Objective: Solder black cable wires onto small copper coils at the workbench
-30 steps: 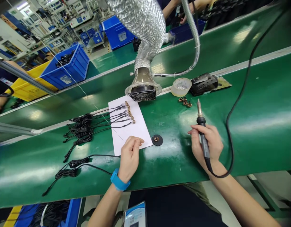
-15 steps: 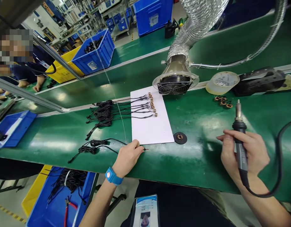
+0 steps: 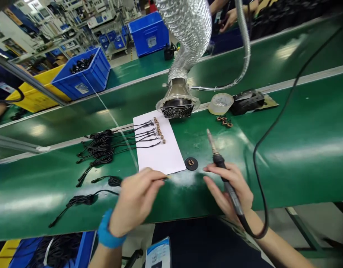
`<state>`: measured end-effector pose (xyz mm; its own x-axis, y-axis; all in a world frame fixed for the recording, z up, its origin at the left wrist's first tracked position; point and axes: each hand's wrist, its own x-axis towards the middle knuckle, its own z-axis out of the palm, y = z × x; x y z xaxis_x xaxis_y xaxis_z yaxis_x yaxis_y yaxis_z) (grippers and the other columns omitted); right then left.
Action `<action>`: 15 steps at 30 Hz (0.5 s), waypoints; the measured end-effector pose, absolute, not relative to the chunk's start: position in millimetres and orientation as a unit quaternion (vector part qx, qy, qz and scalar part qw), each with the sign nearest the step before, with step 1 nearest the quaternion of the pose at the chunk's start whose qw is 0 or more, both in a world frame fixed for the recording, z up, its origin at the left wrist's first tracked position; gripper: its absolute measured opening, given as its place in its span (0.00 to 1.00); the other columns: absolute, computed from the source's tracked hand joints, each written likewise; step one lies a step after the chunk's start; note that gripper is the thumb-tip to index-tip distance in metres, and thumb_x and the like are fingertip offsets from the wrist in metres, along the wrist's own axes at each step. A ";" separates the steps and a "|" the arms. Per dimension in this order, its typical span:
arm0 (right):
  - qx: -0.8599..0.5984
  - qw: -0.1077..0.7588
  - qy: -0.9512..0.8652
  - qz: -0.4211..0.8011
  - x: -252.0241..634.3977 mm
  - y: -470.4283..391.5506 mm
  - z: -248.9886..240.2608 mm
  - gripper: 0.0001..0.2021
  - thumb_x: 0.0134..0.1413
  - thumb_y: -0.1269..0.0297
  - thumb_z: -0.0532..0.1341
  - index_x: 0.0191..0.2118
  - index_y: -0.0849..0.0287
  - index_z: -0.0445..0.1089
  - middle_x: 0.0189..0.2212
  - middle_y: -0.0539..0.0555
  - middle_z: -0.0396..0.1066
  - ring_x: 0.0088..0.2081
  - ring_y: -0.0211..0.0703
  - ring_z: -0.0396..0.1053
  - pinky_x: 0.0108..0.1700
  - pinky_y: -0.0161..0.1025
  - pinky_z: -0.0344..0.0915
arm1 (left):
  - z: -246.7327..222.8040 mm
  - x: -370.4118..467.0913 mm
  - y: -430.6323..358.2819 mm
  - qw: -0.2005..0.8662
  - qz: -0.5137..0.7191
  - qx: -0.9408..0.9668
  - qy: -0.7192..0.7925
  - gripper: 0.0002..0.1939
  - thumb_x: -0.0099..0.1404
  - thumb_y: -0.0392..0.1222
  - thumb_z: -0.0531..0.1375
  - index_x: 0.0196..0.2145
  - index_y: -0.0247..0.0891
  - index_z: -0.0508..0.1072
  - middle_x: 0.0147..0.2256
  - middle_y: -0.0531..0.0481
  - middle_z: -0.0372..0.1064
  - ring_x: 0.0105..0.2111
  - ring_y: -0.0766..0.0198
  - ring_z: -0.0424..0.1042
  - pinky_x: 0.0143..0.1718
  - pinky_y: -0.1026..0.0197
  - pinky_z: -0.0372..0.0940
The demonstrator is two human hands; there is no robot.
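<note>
My right hand [image 3: 230,190] grips a soldering iron [image 3: 219,163] by its black handle, tip pointing up and left over the green bench [image 3: 300,149]. My left hand [image 3: 136,199], with a blue wrist strap [image 3: 106,230], pinches the end of a thin black wire [image 3: 104,191] just below the white sheet [image 3: 160,149]. A small black disc with a copper coil [image 3: 191,163] lies between my hands. On the sheet several black wires end in small coils [image 3: 159,131].
A silver fume duct with a fan grille [image 3: 177,106] hangs behind the sheet. A tape roll [image 3: 221,103], a black iron stand [image 3: 247,101] and loose coils [image 3: 224,120] sit right of it. Blue bins [image 3: 82,80] stand on the far belt. Another person's hands [image 3: 230,16] work at top.
My left hand has lifted the wire end off the bench toward me. My right hand moved the soldering iron left and tilted it toward the black disc.
</note>
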<state>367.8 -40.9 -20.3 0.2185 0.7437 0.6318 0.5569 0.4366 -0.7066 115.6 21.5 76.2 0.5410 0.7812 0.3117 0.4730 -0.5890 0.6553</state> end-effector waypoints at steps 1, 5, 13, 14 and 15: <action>-0.514 0.587 -0.616 0.111 362.0 -43.3 -17.3 0.21 0.54 0.77 0.66 0.53 0.51 0.70 0.43 0.55 0.75 0.47 0.48 0.73 0.50 0.49 0.71 | 65.5 131.8 19.4 0.313 0.274 0.838 0.353 0.08 0.71 0.33 0.57 0.43 0.39 0.75 0.34 0.49 0.73 0.33 0.65 0.71 0.34 0.64 0.64; -0.496 0.621 -0.575 0.195 351.0 -47.2 -18.4 0.21 0.56 0.79 0.64 0.53 0.51 0.69 0.43 0.55 0.73 0.47 0.47 0.72 0.50 0.48 0.71 | 21.2 175.6 21.3 0.464 0.254 0.769 0.358 0.11 0.75 0.40 0.52 0.42 0.38 0.74 0.31 0.51 0.69 0.30 0.66 0.67 0.33 0.64 0.62; -0.520 0.640 -0.518 0.227 350.2 -45.3 -28.7 0.15 0.58 0.75 0.64 0.48 0.51 0.71 0.42 0.53 0.71 0.41 0.43 0.73 0.45 0.43 0.72 | 1.8 188.3 23.0 0.580 0.234 0.699 0.346 0.13 0.72 0.47 0.56 0.39 0.35 0.75 0.29 0.50 0.67 0.28 0.66 0.65 0.31 0.64 0.60; -0.525 0.640 -0.511 0.230 349.7 -44.9 -28.1 0.14 0.58 0.75 0.64 0.47 0.51 0.71 0.41 0.53 0.71 0.40 0.42 0.73 0.44 0.42 0.72 | 1.1 189.2 22.5 0.584 0.237 0.689 0.358 0.13 0.71 0.48 0.58 0.40 0.35 0.76 0.28 0.51 0.67 0.26 0.67 0.63 0.28 0.64 0.58; -0.531 0.640 -0.505 0.231 349.2 -44.5 -27.3 0.13 0.58 0.74 0.64 0.46 0.51 0.71 0.39 0.52 0.71 0.40 0.42 0.73 0.43 0.42 0.72 | 0.2 190.2 22.1 0.582 0.243 0.681 0.371 0.13 0.69 0.48 0.61 0.41 0.35 0.76 0.27 0.51 0.67 0.24 0.68 0.60 0.26 0.64 0.56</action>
<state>349.2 -44.5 -27.3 0.3842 0.8314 0.4014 0.2407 0.3295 -0.9129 190.2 22.1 0.2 0.6061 0.7890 -0.1011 0.2223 -0.0460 0.9739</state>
